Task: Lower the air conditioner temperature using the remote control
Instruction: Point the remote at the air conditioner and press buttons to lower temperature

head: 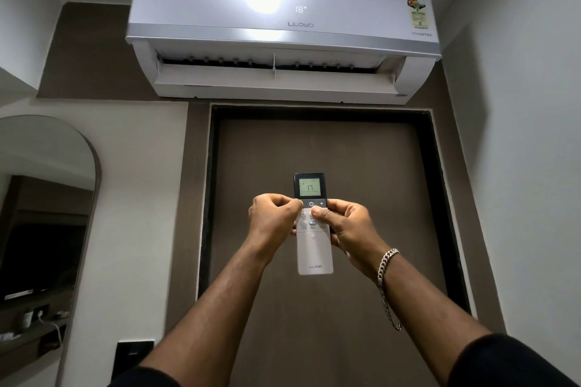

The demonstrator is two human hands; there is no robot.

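A white remote control (314, 253) with a dark top and a lit screen reading 17 is held upright in front of me, pointing up at the air conditioner (283, 31). My left hand (272, 218) grips its left edge, thumb on the button at the upper left of the keypad. My right hand (344, 223) holds the right edge, thumb resting on the middle buttons. The white wall unit is mounted above the door, its flap open, its front display showing 18.
A dark brown door (320, 308) in a black frame stands straight ahead, below the unit. An arched mirror (44, 214) hangs on the left wall, with a black switch plate (133, 355) beside it. A white wall closes in on the right.
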